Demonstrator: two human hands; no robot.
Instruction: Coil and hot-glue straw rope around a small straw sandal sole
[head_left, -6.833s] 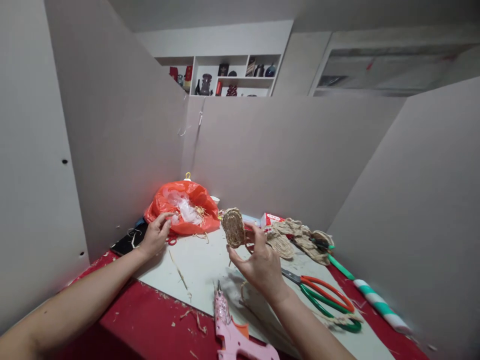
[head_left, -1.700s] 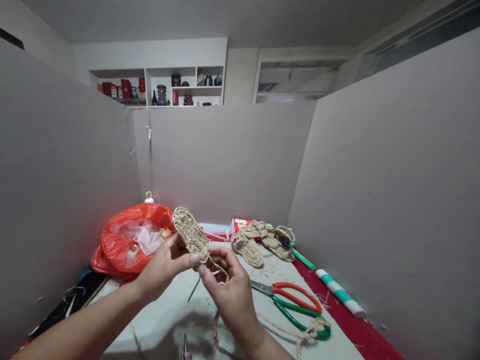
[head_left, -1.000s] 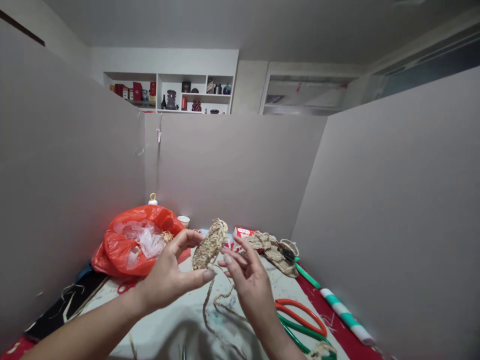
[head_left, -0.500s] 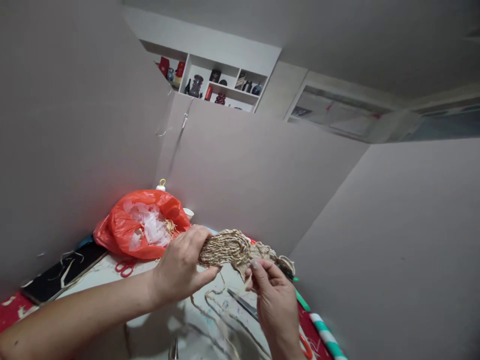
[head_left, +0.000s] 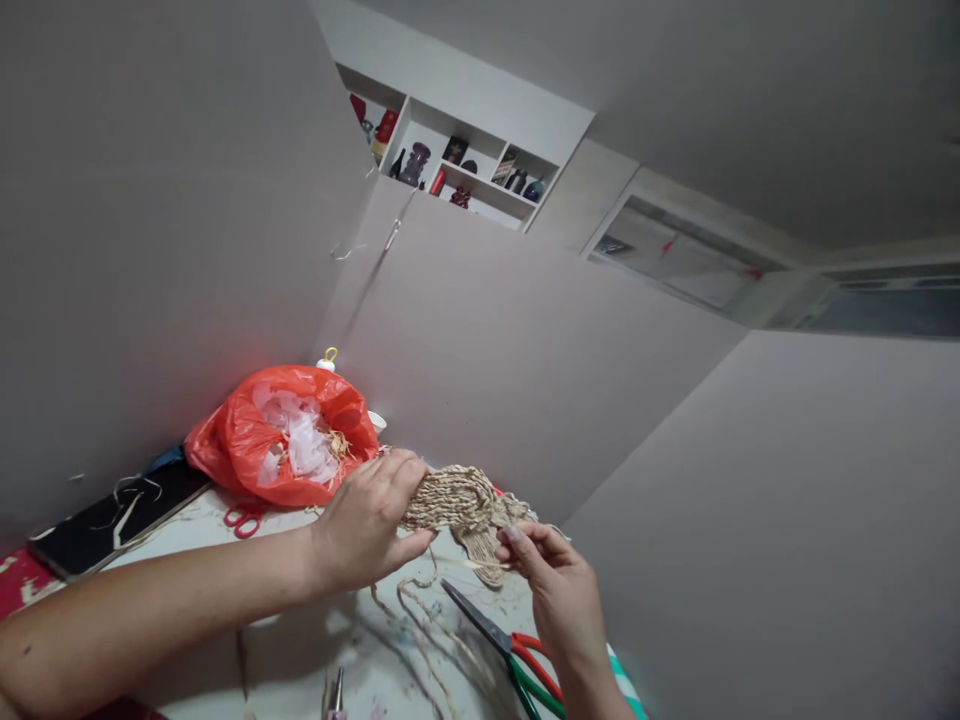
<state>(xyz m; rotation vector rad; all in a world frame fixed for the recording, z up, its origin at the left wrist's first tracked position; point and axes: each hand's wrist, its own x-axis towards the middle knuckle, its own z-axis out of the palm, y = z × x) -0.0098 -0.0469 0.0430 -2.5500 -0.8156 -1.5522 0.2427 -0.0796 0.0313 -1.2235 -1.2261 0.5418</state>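
My left hand [head_left: 366, 520] is closed around the left end of a woven straw piece [head_left: 454, 498], made of tan twisted cord in tight rows. Thumb below and fingers above, it keeps the piece up over the table. Just right of it, my right hand [head_left: 562, 585] pinches a thin pale straw strand [head_left: 476, 566] between thumb and forefinger. Part of the piece spreads out behind those fingertips. Large scissors [head_left: 480, 620] with red and green handles lie below, partly hidden by my right hand. Loose twisted cords [head_left: 411, 612] trail across the tabletop.
A red plastic bag [head_left: 231, 440] with white plastic and straw scraps stands at the back left. Small red-handled scissors [head_left: 244, 520] lie before it, and a black flat slab [head_left: 86, 535] is farther left. A metal-tipped tool [head_left: 337, 692] lies near the front. Walls enclose the table.
My right hand has moved slightly right and down, and the pale strand now shows between the hands. The view has tilted, bringing the large scissors' handles into fuller sight.
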